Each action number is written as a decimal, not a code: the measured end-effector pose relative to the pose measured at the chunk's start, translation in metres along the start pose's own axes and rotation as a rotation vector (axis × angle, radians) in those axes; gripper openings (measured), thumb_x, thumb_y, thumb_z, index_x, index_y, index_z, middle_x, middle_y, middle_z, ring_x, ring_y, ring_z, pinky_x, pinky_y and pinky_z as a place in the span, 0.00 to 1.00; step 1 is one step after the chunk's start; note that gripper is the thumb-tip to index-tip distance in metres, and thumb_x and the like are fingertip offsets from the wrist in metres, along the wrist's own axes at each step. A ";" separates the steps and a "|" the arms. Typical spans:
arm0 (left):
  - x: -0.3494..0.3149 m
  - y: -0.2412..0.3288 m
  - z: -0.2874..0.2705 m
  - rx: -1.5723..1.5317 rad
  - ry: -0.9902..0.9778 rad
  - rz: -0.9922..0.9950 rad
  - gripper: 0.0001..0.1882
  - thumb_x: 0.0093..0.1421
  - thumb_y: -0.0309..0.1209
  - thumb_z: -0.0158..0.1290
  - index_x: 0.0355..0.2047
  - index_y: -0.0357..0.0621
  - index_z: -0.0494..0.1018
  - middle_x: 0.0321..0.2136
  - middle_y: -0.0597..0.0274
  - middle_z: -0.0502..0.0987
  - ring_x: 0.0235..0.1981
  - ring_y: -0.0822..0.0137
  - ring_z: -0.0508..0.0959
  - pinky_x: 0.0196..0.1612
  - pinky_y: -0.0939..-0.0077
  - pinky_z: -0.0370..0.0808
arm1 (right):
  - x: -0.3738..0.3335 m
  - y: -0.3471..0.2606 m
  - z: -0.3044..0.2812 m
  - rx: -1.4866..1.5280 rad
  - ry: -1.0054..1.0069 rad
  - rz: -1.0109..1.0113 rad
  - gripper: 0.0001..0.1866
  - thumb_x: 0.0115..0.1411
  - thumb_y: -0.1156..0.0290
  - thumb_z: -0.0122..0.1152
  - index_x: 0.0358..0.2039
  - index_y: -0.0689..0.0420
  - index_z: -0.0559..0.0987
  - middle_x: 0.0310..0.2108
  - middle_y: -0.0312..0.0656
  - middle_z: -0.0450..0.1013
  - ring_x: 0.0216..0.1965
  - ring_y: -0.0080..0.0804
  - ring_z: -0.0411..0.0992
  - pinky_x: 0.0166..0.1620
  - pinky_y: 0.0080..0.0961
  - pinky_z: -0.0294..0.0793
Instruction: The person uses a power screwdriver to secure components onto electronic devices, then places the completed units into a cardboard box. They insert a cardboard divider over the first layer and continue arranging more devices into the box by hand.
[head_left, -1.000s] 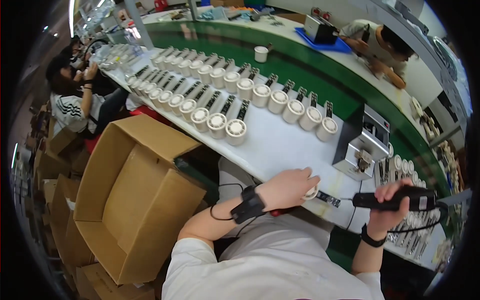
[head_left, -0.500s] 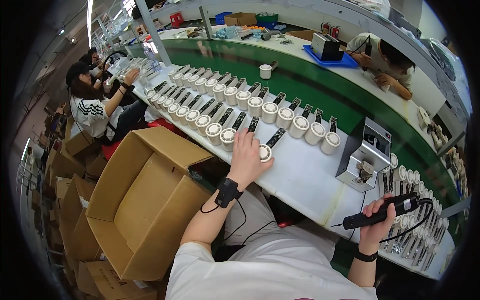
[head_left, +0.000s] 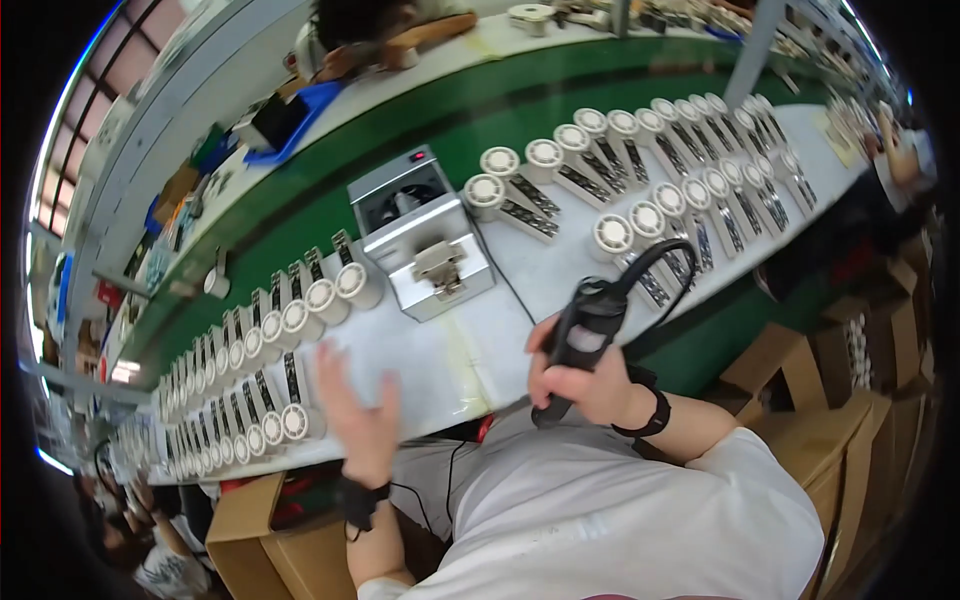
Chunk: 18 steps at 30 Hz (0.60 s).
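My left hand (head_left: pixel 355 410) hovers above the white bench, its fingers spread and blurred, with nothing in it. Beside it, at the end of the near left row, stands a white round-headed device (head_left: pixel 296 422) with a vented cap and a handle showing a dark strip. My right hand (head_left: pixel 590 385) is wrapped round a black electric screwdriver (head_left: pixel 590 325), whose cable loops off to the right. The screwdriver's lower end points down toward my lap; its bit cannot be made out. Between and beyond my hands sits a silver box-shaped screw feeder (head_left: pixel 430 260).
More such devices stand in rows at left, and others (head_left: pixel 613 233) lie in rows at right. A green strip (head_left: pixel 320 190) runs behind the bench. Cardboard boxes (head_left: pixel 770 370) flank me on both sides. Across the bench, a person's forearm (head_left: pixel 430 38) rests near a blue tray (head_left: pixel 325 105).
My view has turned to the right. My left hand has let go of the device at the row's end and lifted away. My right hand still grips the screwdriver, now tilted differently.
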<state>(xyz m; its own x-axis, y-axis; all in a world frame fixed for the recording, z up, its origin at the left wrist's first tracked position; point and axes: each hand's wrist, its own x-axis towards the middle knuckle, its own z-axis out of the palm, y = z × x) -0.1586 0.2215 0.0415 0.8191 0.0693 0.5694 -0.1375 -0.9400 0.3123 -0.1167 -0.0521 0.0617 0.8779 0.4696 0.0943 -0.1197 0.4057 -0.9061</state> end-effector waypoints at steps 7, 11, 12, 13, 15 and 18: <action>0.089 0.162 0.174 -0.395 -0.279 0.531 0.32 0.47 0.26 0.57 0.53 0.31 0.60 0.54 0.37 0.60 0.57 0.41 0.60 0.59 0.54 0.59 | -0.029 -0.015 -0.006 -0.056 -0.108 -0.033 0.19 0.52 0.69 0.62 0.40 0.63 0.65 0.20 0.43 0.70 0.21 0.29 0.70 0.27 0.25 0.70; 0.097 0.176 0.208 -0.530 -0.363 0.483 0.31 0.45 0.22 0.55 0.51 0.31 0.61 0.50 0.41 0.64 0.51 0.44 0.66 0.54 0.59 0.64 | -0.045 -0.020 -0.017 -0.029 -0.055 -0.031 0.21 0.52 0.67 0.64 0.40 0.63 0.66 0.19 0.43 0.70 0.20 0.29 0.70 0.26 0.26 0.70; 0.097 0.174 0.205 -0.597 -0.428 0.453 0.30 0.44 0.22 0.54 0.51 0.32 0.61 0.48 0.42 0.65 0.49 0.45 0.68 0.52 0.60 0.66 | -0.046 -0.020 -0.019 -0.004 -0.025 -0.028 0.22 0.52 0.66 0.65 0.40 0.63 0.66 0.18 0.43 0.70 0.20 0.30 0.70 0.25 0.26 0.70; 0.096 0.169 0.202 -0.599 -0.411 0.430 0.30 0.44 0.22 0.54 0.51 0.32 0.61 0.48 0.42 0.65 0.49 0.45 0.68 0.52 0.60 0.66 | -0.044 -0.022 -0.020 -0.016 -0.045 -0.012 0.22 0.52 0.66 0.65 0.40 0.63 0.66 0.18 0.43 0.70 0.20 0.30 0.70 0.25 0.26 0.70; 0.090 0.163 0.173 -0.677 -0.446 0.420 0.29 0.43 0.21 0.55 0.49 0.33 0.62 0.43 0.47 0.66 0.43 0.47 0.70 0.47 0.63 0.70 | -0.042 -0.028 -0.021 0.020 -0.017 -0.057 0.24 0.52 0.63 0.66 0.41 0.62 0.65 0.17 0.42 0.69 0.19 0.30 0.69 0.24 0.27 0.69; 0.065 0.136 0.113 -0.671 -0.459 0.301 0.29 0.44 0.23 0.57 0.48 0.35 0.63 0.43 0.47 0.66 0.44 0.48 0.70 0.46 0.64 0.70 | -0.033 -0.048 -0.017 0.060 -0.030 -0.102 0.26 0.52 0.59 0.65 0.42 0.62 0.65 0.16 0.41 0.67 0.18 0.31 0.68 0.22 0.27 0.68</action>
<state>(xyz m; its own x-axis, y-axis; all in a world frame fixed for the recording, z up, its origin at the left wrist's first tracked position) -0.0612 0.0603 0.0347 0.8190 -0.4281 0.3821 -0.5657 -0.4907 0.6628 -0.1319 -0.0999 0.0949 0.8726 0.4466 0.1980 -0.0589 0.4984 -0.8649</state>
